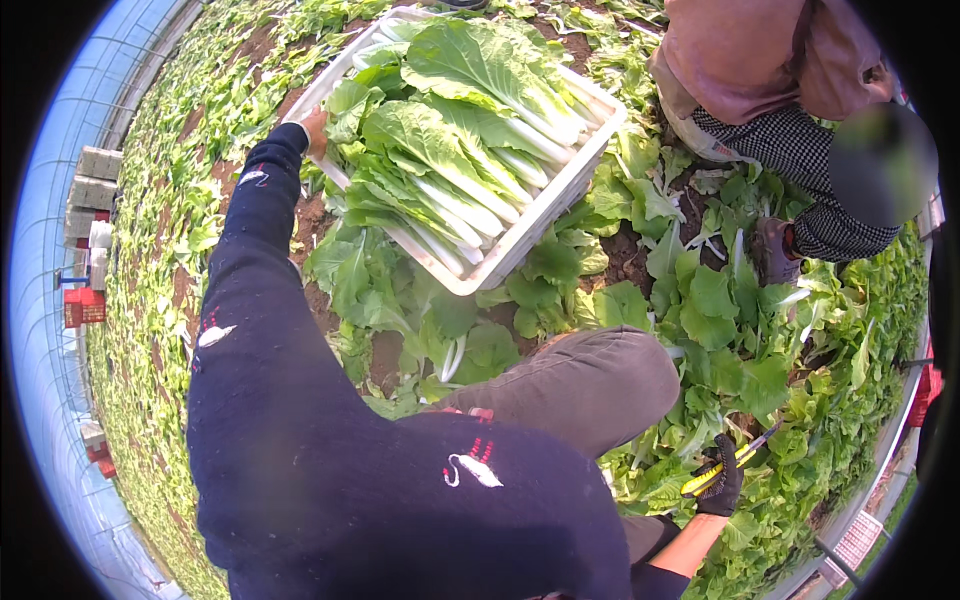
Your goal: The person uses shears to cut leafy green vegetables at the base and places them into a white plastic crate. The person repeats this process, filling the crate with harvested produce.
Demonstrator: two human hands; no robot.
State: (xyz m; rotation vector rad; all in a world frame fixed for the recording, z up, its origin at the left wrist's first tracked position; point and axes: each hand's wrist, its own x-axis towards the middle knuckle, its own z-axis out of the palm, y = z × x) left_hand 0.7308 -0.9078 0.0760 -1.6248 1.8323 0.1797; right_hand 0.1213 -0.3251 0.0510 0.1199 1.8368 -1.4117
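A white plastic crate (487,281) stands tilted in view ahead of me, filled with leafy greens (450,165) whose white stalks point toward its near right side. My left hand (316,133) grips the crate's left rim; its fingers are partly hidden behind the leaves. At the lower right, my right hand (721,476), in a dark glove, is closed around a yellow-handled utility knife (720,472). The knife's blade points up and to the right, over leafy plants (780,450) on the ground.
A co-worker in checked trousers (795,150) is close by at the upper right. Loose leaves (705,300) lie over brown soil around the crate. Stacked crates (94,187) and a red crate (84,307) stand along the blue greenhouse wall (45,225) at the far left.
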